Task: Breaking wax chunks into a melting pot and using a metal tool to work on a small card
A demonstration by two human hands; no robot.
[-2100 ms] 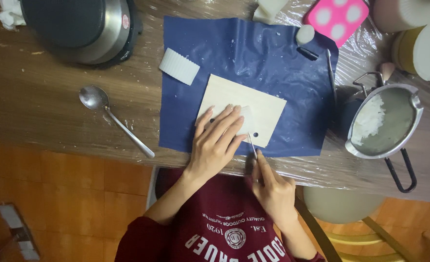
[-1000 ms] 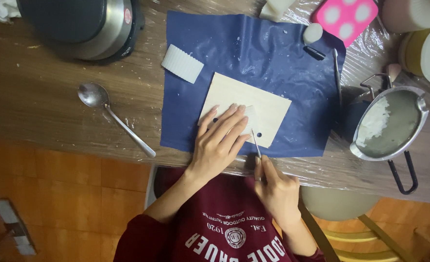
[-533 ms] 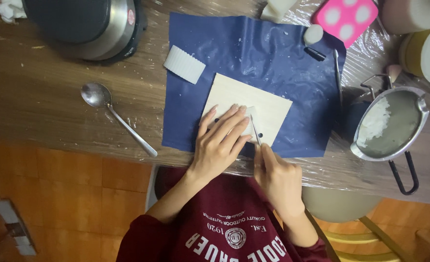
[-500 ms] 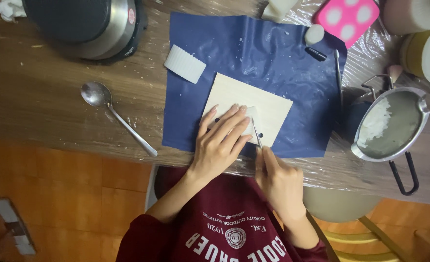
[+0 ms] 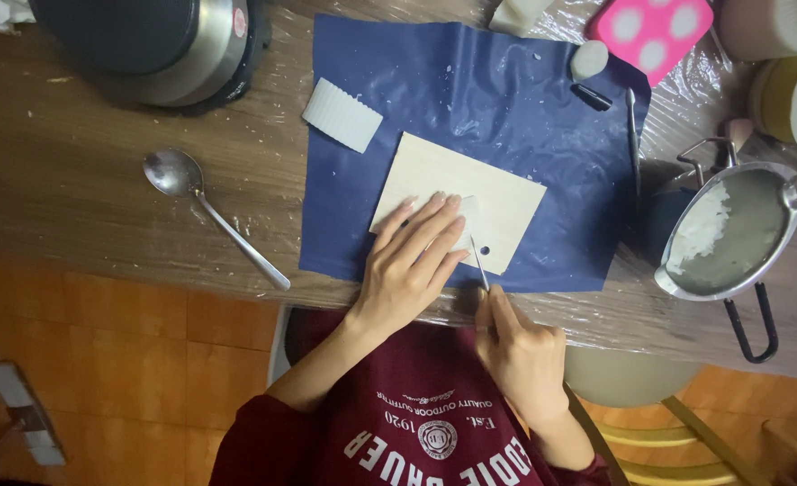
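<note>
Right grip around blade, beside block

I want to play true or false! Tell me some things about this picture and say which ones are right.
1. The left hand presses flat on a white block on the board. True.
2. The right hand holds a spoon. False: its fingers grip a thin knife; the spoon lies alone on the table.
3. The board lies on a blue sheet. True.
4. The pan is empty. False: it holds white flakes.
</note>
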